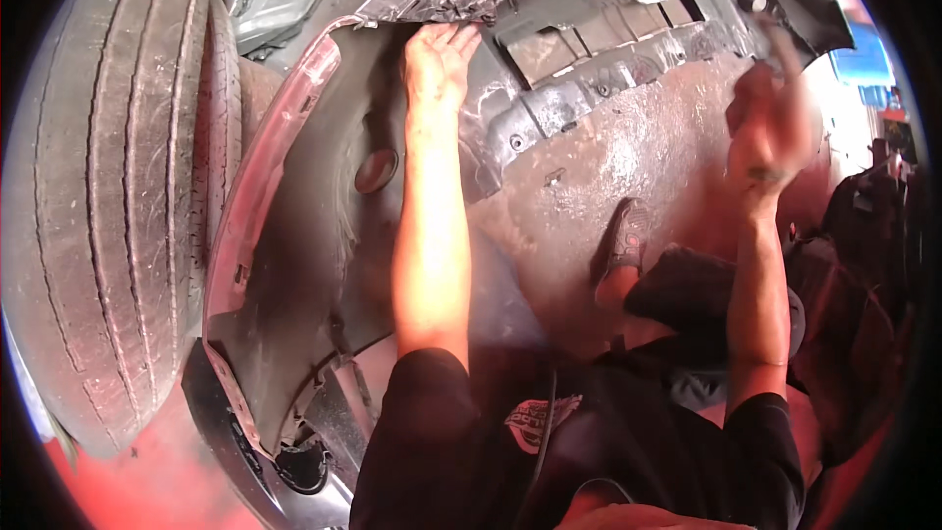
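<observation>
Grey flr (579,206), dk bumper (324,245), tyre (118,186)

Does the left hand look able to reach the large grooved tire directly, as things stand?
Probably not directly: the left hand is at the bumper cover, whose side appears to lie between it and the grooved tire.

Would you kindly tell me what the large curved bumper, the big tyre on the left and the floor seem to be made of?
Bumper: probably moulded plastic, dull and dark inside, given its thin, smoothly curved wall.
Tyre: rubber by its look, matte grey, with long tread grooves.
Floor: perhaps worn concrete, judging by its mottling; its patchy sheen could be wetness or a coating.
</observation>
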Motion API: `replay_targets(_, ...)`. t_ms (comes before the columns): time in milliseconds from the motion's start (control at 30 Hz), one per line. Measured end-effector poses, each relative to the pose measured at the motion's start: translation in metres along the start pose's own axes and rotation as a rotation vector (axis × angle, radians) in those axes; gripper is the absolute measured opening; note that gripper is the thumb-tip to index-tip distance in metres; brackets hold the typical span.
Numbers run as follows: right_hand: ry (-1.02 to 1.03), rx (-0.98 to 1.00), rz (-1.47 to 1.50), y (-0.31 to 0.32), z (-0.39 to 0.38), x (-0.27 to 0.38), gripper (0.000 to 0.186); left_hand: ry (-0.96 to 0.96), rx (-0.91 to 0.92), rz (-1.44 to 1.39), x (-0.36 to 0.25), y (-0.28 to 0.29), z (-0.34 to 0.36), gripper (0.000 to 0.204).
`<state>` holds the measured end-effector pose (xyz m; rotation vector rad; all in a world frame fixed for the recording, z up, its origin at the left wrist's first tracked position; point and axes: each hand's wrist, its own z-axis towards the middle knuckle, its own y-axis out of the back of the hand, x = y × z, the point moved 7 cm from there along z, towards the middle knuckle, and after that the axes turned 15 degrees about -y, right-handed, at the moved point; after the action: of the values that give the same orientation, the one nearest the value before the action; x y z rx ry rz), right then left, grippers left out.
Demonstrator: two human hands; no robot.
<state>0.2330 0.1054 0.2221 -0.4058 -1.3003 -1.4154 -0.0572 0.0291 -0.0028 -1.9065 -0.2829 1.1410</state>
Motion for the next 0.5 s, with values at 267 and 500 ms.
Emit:
replay_targets(267, -0.023, 0.247, -0.527, -0.022, -0.02, -0.078, 0.038, 0.03, 0.077, 0.067, 0.013, -0.001, -0.012, 0.042)
replay_targets(500, 0.019, 0.041, -0.13, 0.008, 0.005, 0.017, 0.042, 0.025, 0.083, 0.162, 0.01, -0.005, -0.009, 0.056)
